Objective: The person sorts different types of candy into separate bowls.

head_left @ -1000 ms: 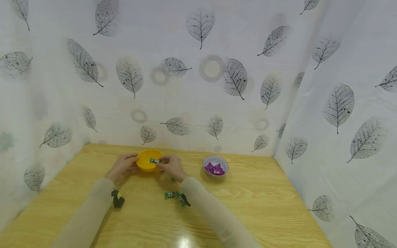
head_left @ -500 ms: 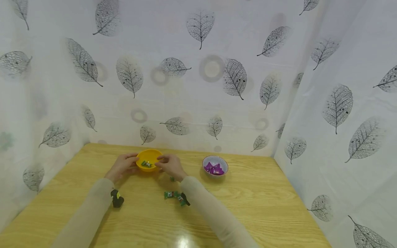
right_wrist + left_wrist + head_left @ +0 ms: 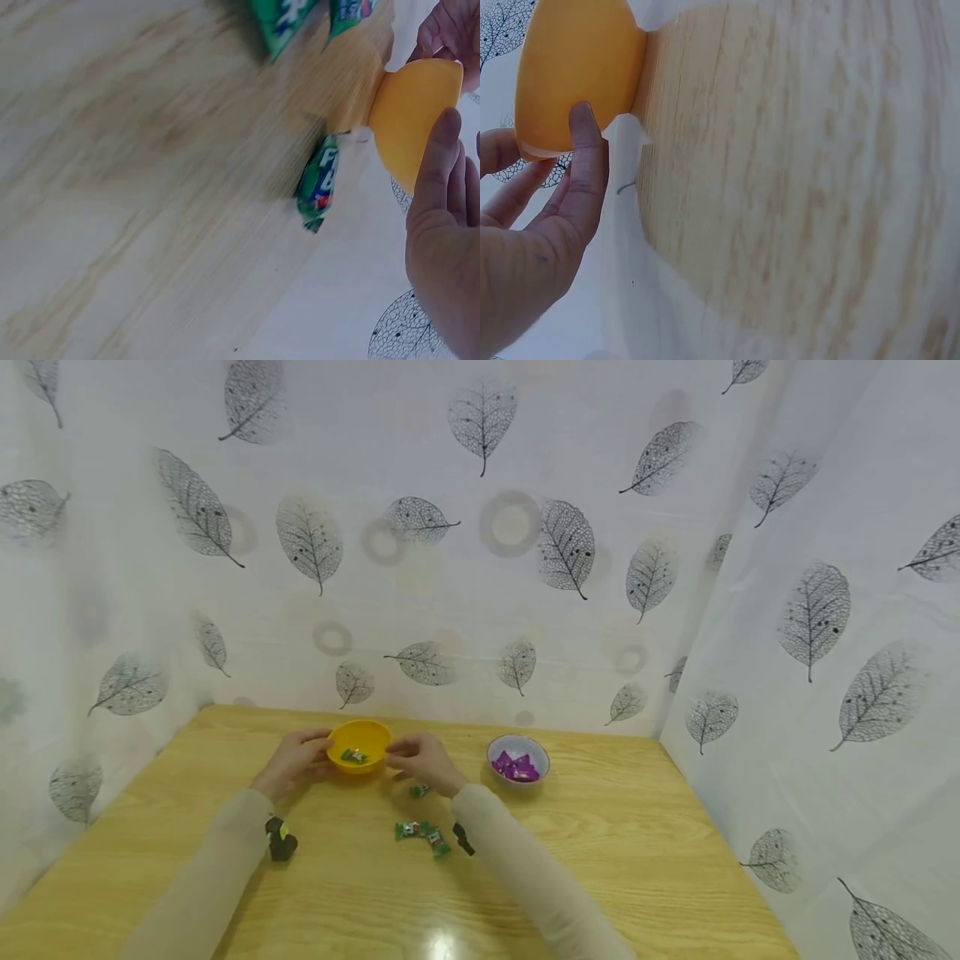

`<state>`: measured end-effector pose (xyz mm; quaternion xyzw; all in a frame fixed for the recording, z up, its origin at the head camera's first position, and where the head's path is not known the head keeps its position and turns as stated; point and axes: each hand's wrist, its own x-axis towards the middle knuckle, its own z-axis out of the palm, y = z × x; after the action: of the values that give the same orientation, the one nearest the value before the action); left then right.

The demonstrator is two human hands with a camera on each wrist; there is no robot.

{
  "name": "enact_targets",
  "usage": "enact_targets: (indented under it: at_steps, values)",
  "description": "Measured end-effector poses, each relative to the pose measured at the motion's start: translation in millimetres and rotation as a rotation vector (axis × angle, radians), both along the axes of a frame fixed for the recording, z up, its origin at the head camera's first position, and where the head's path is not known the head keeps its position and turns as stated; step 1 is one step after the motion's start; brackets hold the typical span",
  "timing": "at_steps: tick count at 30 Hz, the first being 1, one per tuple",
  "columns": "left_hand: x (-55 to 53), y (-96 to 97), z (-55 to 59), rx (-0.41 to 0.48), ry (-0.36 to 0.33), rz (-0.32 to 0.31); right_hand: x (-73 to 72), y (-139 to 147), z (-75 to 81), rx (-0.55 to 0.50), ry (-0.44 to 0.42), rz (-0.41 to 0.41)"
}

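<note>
A yellow bowl (image 3: 377, 739) stands near the back of the table, with green-wrapped candy (image 3: 354, 757) inside. My left hand (image 3: 291, 762) holds its left rim; in the left wrist view the thumb lies against the outer wall of the bowl (image 3: 577, 67) and the fingers are at the rim. At the bowl's right side is my right hand (image 3: 426, 763), fingers loosely bent with nothing between them. One green candy (image 3: 420, 790) lies below this hand, larger in the right wrist view as a green-wrapped candy (image 3: 321, 180). Nearer me rest two more green candies, one flat (image 3: 410, 830), one slanted (image 3: 437, 841).
A pale bowl with a reddish rim (image 3: 542, 750), holding several purple-wrapped candies (image 3: 517, 767), stands to the right of my right hand. A leaf-printed white curtain (image 3: 480, 593) hangs behind and beside the wooden table (image 3: 600, 843).
My right hand released a green candy into the yellow bowl, then drew back slightly to the right, its fingers off the candy. The left hand stays at the rim.
</note>
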<state>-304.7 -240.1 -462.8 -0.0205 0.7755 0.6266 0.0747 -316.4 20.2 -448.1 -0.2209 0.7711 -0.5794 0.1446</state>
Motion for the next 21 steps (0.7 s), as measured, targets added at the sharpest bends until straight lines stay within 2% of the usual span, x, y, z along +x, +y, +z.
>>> enact_targets:
  at_steps: [6, 8, 16, 21]
  values:
    - [-4.5, -1.8, 0.0, 0.065, 0.003, -0.01, -1.8, 14.8, 0.4, 0.027, -0.012, 0.062]
    - [-3.9, -2.4, 0.4, 0.059, 0.012, -0.016, -1.2, 20.0, 0.4, 0.044, -0.006, 0.075]
    - [-6.1, -0.3, -2.3, 0.052, 0.021, -0.038, -0.8, 45.2, -4.0, 0.09, 0.02, 0.074]
    - [-3.3, 0.2, -5.5, 0.038, 0.025, -0.041, -2.5, 60.3, -11.3, 0.119, 0.035, 0.065]
